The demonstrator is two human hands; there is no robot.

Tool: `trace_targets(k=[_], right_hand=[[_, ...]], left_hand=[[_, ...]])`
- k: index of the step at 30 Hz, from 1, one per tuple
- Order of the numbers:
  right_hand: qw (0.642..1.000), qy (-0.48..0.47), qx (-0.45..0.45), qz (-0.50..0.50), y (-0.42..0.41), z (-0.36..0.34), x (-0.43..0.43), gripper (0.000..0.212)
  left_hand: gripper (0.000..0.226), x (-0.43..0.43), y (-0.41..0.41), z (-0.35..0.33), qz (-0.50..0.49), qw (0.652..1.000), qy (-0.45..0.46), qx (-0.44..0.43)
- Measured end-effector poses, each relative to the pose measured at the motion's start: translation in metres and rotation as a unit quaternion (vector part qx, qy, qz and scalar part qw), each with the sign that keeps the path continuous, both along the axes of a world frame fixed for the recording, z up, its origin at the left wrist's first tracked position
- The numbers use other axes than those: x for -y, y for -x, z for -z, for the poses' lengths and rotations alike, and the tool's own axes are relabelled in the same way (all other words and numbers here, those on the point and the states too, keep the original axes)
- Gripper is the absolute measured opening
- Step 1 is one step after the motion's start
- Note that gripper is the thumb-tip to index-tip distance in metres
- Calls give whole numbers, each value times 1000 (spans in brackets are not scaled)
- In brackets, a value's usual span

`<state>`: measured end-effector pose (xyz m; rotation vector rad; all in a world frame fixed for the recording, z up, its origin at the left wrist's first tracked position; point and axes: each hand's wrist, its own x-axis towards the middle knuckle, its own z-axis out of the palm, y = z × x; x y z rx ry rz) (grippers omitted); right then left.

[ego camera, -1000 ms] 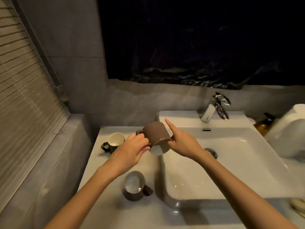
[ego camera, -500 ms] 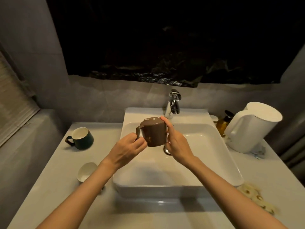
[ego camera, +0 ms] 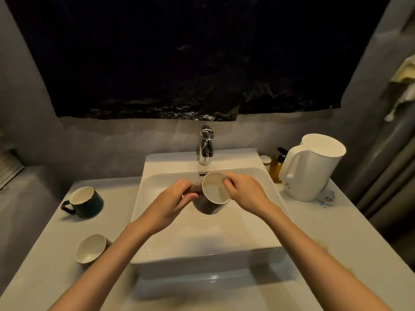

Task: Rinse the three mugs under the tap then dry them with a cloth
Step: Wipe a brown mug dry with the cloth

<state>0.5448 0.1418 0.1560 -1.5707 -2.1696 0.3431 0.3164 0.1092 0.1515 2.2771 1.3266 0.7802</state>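
Observation:
Over the white basin (ego camera: 157, 182) I hold a brown mug (ego camera: 213, 191) tilted so that its pale inside faces me. My left hand (ego camera: 173, 198) grips its handle side. My right hand (ego camera: 242, 191) holds the rim on the right, fingertips curled over the edge. The chrome tap (ego camera: 205, 144) stands just behind the mug; no stream of water is visible. On the counter to the left stand a dark green mug (ego camera: 84, 202), upright, and nearer to me a second mug (ego camera: 91, 248) with a white inside.
A white electric kettle (ego camera: 312, 167) stands right of the basin, with an amber pump bottle (ego camera: 276, 164) behind it. Black plastic sheeting (ego camera: 179, 63) covers the wall above the tap. A cloth (ego camera: 404, 86) hangs at the far right.
The brown mug went from upside down to tilted with its opening toward me, and sank lower over the basin under the tap. The view shifted right, centring the sink.

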Motion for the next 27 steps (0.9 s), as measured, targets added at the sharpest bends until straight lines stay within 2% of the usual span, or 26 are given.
trace_targets(k=[4, 7, 9, 13, 15, 19, 21, 22, 24, 25, 27], right_hand=[[995, 74, -71, 2, -29, -12, 12, 35], [966, 159, -200, 29, -57, -15, 27, 35], [954, 154, -242, 89, -84, -4, 33, 35], [931, 59, -191, 304, -155, 49, 55, 21], [924, 96, -112, 353, -189, 90, 67, 24], [914, 291, 25, 282, -221, 163, 84, 49], [913, 313, 72, 250, -220, 186, 90, 55], [916, 296, 88, 255, -220, 196, 92, 49], [920, 245, 81, 296, -219, 206, 95, 25], [919, 216, 34, 327, -218, 205, 95, 16], [905, 161, -67, 387, -213, 195, 91, 13]], left_hand=[[14, 2, -35, -6, 19, 993, 73, 87], [17, 3, -64, -8, 18, 986, 87, 144], [20, 4, -80, -4, 16, 980, 110, 168], [24, 6, -108, 6, -2, 965, 157, 212], [24, 8, -118, 9, -12, 950, 188, 248], [25, 11, -130, 17, -35, 930, 233, 284], [28, 12, -133, 19, -39, 920, 253, 297], [28, 13, -133, 19, -41, 914, 263, 305], [25, 15, -133, 17, -48, 903, 283, 320], [24, 15, -133, 15, -48, 896, 293, 331], [24, 15, -130, 10, -47, 884, 308, 349]])
